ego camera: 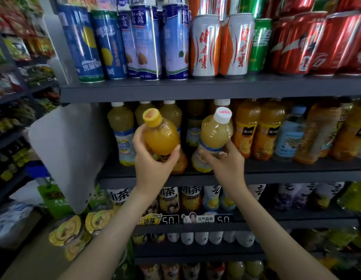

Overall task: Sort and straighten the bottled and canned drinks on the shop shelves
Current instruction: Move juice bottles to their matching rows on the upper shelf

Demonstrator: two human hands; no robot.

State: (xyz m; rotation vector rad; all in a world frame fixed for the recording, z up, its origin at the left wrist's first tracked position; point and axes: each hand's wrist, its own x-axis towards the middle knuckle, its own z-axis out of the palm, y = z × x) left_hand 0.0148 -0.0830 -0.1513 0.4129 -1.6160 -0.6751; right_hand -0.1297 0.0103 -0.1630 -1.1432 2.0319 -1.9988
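Gripping an orange-juice bottle [161, 136] round its lower body, the left hand [155, 166] tilts it clear of the pale-juice row [121, 126], probably because it sits among the wrong kind. Just beside it, the right hand [223, 166] curls round a white-capped pale bottle [215, 134], likely bound for that row. Both bottles hover before the dark middle shelf [297, 177]; cans [206, 45] line the shelf above.

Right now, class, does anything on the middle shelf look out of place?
Yes. The left hand grips a tilted orange juice bottle with yellow cap; the right hand grips a leaning pale yellow bottle with white cap. A pale blue bottle stands among orange bottles.
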